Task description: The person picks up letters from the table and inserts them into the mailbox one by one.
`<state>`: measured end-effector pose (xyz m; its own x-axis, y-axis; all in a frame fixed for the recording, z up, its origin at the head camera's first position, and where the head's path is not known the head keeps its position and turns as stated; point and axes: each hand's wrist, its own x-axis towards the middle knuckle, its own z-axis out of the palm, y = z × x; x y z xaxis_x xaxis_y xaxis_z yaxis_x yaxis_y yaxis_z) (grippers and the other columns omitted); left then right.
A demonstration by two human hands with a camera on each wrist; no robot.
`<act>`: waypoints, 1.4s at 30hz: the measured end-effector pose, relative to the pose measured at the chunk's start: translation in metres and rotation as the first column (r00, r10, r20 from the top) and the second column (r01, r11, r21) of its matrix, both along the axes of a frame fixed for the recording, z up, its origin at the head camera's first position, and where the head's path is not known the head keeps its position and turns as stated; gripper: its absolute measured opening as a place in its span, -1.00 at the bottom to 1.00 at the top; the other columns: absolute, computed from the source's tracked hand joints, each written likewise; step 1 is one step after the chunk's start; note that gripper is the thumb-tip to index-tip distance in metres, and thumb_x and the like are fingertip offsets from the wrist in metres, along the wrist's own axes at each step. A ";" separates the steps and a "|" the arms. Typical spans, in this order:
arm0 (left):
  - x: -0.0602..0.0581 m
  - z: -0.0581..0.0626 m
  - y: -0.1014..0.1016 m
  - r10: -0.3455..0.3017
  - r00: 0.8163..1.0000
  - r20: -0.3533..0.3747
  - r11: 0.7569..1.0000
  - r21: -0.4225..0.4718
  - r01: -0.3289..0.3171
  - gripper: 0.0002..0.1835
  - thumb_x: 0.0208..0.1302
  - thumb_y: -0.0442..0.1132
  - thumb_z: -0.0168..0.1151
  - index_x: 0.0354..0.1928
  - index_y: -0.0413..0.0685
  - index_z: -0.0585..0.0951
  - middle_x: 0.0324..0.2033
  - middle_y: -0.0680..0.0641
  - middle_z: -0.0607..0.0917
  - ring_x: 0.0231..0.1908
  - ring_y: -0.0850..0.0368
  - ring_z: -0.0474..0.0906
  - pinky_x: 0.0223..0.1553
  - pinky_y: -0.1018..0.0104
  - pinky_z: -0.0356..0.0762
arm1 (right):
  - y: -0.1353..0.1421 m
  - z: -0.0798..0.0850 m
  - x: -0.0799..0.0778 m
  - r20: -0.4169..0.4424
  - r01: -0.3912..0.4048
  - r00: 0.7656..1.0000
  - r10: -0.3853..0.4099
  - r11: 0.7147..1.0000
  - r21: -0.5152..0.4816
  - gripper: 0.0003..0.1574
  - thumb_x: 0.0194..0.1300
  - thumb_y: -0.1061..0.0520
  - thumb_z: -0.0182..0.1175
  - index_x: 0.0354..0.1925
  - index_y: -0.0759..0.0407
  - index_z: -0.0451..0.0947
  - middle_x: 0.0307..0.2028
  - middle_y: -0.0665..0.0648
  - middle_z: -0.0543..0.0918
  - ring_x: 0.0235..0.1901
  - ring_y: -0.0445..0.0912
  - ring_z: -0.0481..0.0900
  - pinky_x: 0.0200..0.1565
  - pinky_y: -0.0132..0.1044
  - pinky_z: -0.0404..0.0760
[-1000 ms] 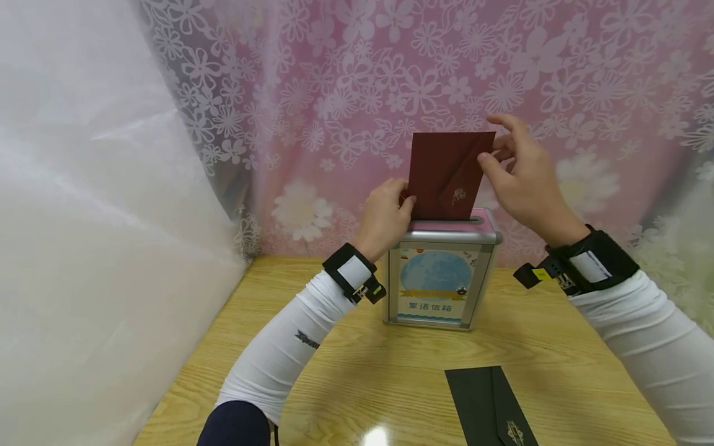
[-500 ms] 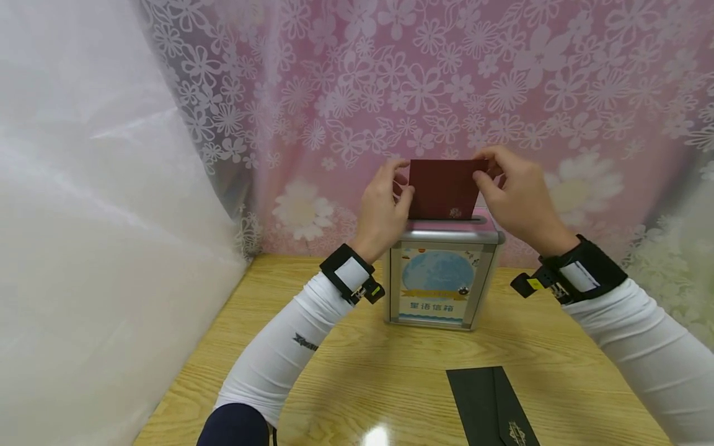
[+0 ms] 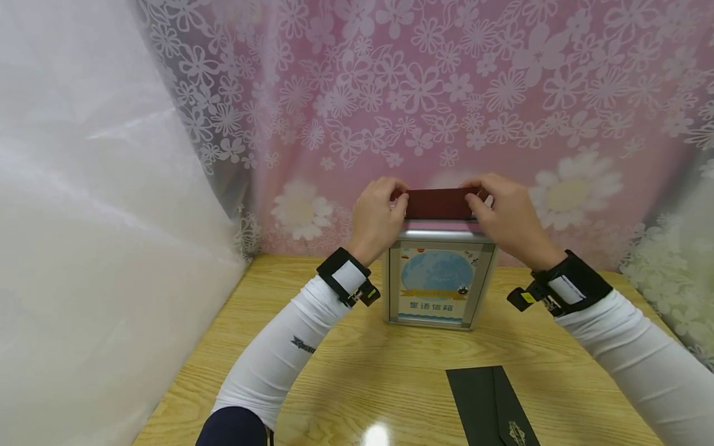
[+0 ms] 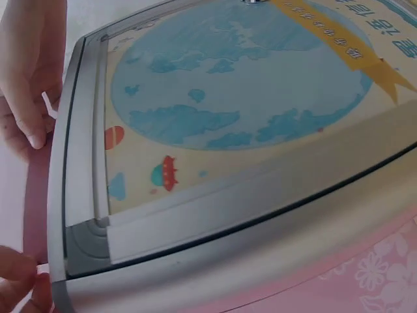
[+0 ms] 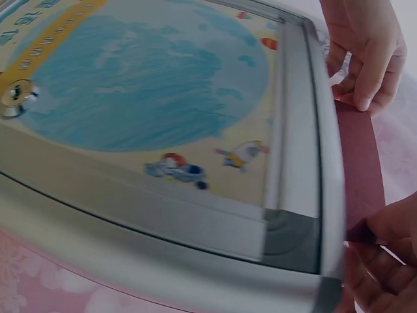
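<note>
left grip (image 3: 376, 220) and right grip (image 3: 506, 215) pinch opposite edges of red envelope (image 3: 437, 205), probably for holding it level in box (image 3: 440, 236); black envelope (image 3: 489, 406) lies nearer, on bench (image 3: 334, 384).

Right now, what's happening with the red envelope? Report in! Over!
Left hand, right hand pinching the red envelope at its ends. Strip of it sticking up from the box. No obstacle visible; inside hidden. Dark envelope apart, on table.

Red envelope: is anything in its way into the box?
Nothing visible is. The red envelope sticks up from the top of the box, its ends pinched by the left hand and right hand; the black envelope lies apart. The box's inside is hidden.
</note>
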<state>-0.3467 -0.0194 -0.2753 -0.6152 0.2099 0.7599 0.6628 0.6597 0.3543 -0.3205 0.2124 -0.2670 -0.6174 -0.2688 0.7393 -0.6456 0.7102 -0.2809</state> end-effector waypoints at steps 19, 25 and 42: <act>-0.002 -0.014 -0.005 0.101 0.993 0.062 0.957 -0.281 -0.080 -0.78 0.31 -0.13 0.10 -0.35 0.13 0.73 -0.38 0.11 0.61 -0.30 0.19 0.35 -0.39 0.34 0.43 | 0.002 -0.017 -0.002 0.115 0.036 0.992 -0.051 0.991 0.125 -0.81 0.29 0.23 0.15 -0.26 0.22 0.71 -0.18 0.21 0.60 -0.16 0.14 0.34 -0.16 0.12 0.29; -0.003 -0.015 -0.006 0.084 0.995 0.060 0.960 -0.273 -0.065 -0.78 0.32 -0.14 0.09 -0.33 0.12 0.73 -0.39 0.10 0.60 -0.28 0.18 0.37 -0.37 0.32 0.43 | 0.002 -0.018 -0.001 0.127 0.034 0.991 -0.048 0.993 0.115 -0.79 0.32 0.19 0.14 -0.22 0.24 0.69 -0.13 0.20 0.60 -0.12 0.12 0.33 -0.16 0.09 0.29; 0.053 -0.029 0.010 -0.153 0.970 -0.188 0.957 -0.274 0.097 -0.86 0.25 -0.20 0.13 -0.27 0.00 0.65 -0.32 0.05 0.61 -0.25 0.16 0.41 -0.26 0.33 0.46 | 0.015 -0.016 0.013 0.073 0.002 0.997 -0.006 0.999 0.054 -0.80 0.30 0.29 0.15 -0.17 0.32 0.66 -0.10 0.29 0.60 -0.08 0.17 0.36 -0.09 0.17 0.29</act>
<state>-0.2938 -0.0093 -0.3043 -0.4076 0.4829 0.7750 0.7860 0.6176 0.0285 -0.3078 0.2276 -0.2827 -0.6703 -0.3044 0.6768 -0.6216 0.7284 -0.2880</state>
